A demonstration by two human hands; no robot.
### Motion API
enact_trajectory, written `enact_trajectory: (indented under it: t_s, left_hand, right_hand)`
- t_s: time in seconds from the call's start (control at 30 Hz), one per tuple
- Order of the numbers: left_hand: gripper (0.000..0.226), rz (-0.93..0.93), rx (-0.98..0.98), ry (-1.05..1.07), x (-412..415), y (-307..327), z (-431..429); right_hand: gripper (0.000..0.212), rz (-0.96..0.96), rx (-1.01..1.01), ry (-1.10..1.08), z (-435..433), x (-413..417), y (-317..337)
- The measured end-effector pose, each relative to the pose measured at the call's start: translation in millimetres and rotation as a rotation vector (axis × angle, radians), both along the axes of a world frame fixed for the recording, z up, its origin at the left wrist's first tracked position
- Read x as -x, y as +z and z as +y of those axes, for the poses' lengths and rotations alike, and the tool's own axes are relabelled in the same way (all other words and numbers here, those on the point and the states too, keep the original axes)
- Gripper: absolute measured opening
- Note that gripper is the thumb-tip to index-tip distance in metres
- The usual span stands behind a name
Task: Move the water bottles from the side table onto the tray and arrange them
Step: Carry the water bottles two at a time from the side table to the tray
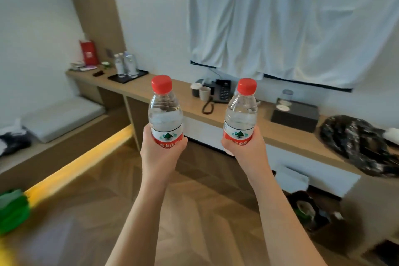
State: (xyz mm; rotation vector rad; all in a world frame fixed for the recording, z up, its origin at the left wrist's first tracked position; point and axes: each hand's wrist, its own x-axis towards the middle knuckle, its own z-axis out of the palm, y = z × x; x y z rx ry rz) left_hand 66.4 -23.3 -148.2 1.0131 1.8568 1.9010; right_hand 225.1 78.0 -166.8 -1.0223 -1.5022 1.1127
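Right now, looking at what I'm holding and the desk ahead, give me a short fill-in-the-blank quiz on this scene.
The left bottle and the right bottle both have ___ caps.
The left hand and the right hand each grip ___ bottle.
The dark tray, with clear bottles on it, lies to the ___ of the black telephone.
Missing words: red; one; left.

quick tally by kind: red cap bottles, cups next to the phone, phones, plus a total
red-capped bottles: 2, one in the left hand, one in the right hand
cups: 2
telephone: 1
total: 5
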Motion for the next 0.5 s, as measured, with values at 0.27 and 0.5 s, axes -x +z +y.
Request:
enact_trajectory:
  t_s: [0.27,0.5]
  left_hand:
    - [0.062,0.021,-0.030,0.274,15,21,-8]
    - [0.060,0.019,-0.058,0.460,1,51,-12]
  right_hand:
    - [0.059,-0.055,-0.129,0.287,36,43,22]
    - [0.052,-0.015,-0.233,0.450,52,49,54]
